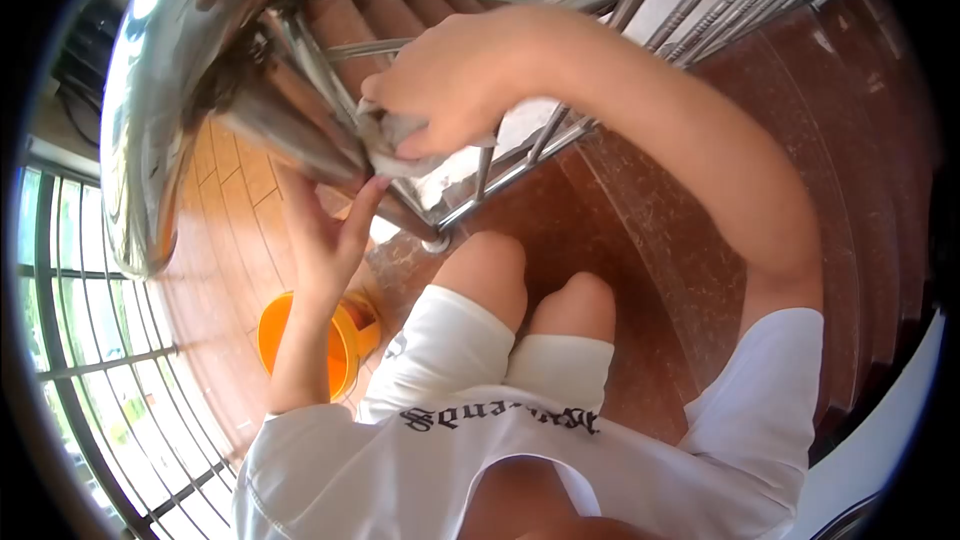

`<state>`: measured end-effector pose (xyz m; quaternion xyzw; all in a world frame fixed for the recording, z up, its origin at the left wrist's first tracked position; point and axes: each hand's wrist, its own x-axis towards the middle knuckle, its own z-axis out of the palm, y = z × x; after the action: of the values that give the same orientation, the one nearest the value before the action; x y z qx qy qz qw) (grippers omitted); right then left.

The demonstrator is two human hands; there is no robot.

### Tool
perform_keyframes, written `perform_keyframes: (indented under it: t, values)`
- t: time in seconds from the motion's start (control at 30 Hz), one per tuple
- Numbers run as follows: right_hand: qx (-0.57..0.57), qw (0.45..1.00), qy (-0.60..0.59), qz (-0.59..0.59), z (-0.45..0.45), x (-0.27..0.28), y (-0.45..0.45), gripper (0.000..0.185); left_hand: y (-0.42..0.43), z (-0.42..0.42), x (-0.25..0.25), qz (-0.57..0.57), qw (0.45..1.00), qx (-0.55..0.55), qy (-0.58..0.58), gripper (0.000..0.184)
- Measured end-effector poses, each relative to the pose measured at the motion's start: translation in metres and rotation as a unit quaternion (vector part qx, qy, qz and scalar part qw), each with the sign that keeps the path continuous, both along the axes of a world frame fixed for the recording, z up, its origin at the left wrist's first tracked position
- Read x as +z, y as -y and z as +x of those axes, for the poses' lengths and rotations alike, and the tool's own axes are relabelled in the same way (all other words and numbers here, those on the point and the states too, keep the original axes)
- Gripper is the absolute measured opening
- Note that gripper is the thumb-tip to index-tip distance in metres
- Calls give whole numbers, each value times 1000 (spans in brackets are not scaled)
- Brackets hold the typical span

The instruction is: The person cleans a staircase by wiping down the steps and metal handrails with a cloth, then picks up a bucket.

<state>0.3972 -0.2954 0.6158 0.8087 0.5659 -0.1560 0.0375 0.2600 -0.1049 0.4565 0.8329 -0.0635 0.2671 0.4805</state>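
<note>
A light grey-white cloth (395, 145) is bunched under the fingers of my right hand (455, 85), which presses it against the thin bars beside a thick shiny metal post (300, 125). My right arm arches over from the right side. Lower down, my left hand (325, 230) is around the same post, its thumb on the near side and its other fingers partly hidden behind it. Above the post, a wide polished handrail (150, 110) curves close to the camera.
A yellow-orange bucket (345, 350) stands on the tiled floor (235, 200) below my left forearm. Reddish-brown stair steps (640, 250) curve around my knees, with more metal balusters (760, 0) at the upper right. A barred window (100, 330) lies to the left.
</note>
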Motion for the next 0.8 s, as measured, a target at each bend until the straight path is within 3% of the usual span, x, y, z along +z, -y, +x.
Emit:
perform_keyframes:
  t: [0.03, 0.1, 0.13, 0.2, 0.23, 0.3, 0.33, 0.37, 0.43, 0.47, 0.5, 0.53, 0.57, 0.6, 0.77, 0.8]
  values:
    - [71, 990, -124, -11, 30, -13, -14, 49, -3, 2, -1, 59, 998, 7, 16, 67]
    - [32, 970, -195, -144, 30, 4, -34, 50, 0, -1, 6, 81, 996, -6, 48, 64]
    - [32, 969, -200, -142, 36, 1, -37, 50, -1, -1, 10, 71, 997, -17, 20, 62]
    - [-5, 899, -413, -148, 43, -10, -38, 30, -2, -1, 9, 43, 998, -35, -6, 60]
    - [-5, 897, -416, -150, 41, -15, -41, 30, -4, -4, 9, 34, 998, -43, -20, 61]
    - [37, 934, -334, -124, 42, -21, -43, 39, -4, -2, 13, 45, 998, -50, -11, 61]
    - [-31, 982, -169, -79, 15, -4, -31, 49, -3, -2, 14, 53, 997, -53, 0, 62]
    - [-28, 981, -172, -85, 3, -5, -26, 49, -3, -4, 13, 48, 998, -50, -4, 62]
    - [-5, 1000, 8, -23, -14, -10, -17, 58, -4, -5, 13, 32, 994, -63, -79, 70]
    - [-4, 992, 123, -24, -28, -20, -13, 46, -4, -4, 13, 40, 995, -72, -48, 73]
    - [-3, 992, 125, -26, -27, -40, -6, 46, -2, -5, 16, 38, 996, -71, -46, 73]
    - [56, 954, 261, 135, -24, -65, 3, 38, 0, -7, 20, 17, 995, -79, -55, 72]
    - [111, 869, 386, 289, -23, -84, 9, 30, 1, -11, 22, 8, 995, -86, -55, 72]
    - [104, 827, 447, 324, -25, -90, 9, 30, 3, -13, 24, -1, 994, -92, -56, 71]
    - [87, 868, 431, 232, -19, -63, 33, 35, 13, -11, 13, 26, 999, 1, 27, 57]
    - [93, 897, 357, 241, -8, -51, 44, 31, 21, -17, 16, 23, 999, -5, 35, 57]
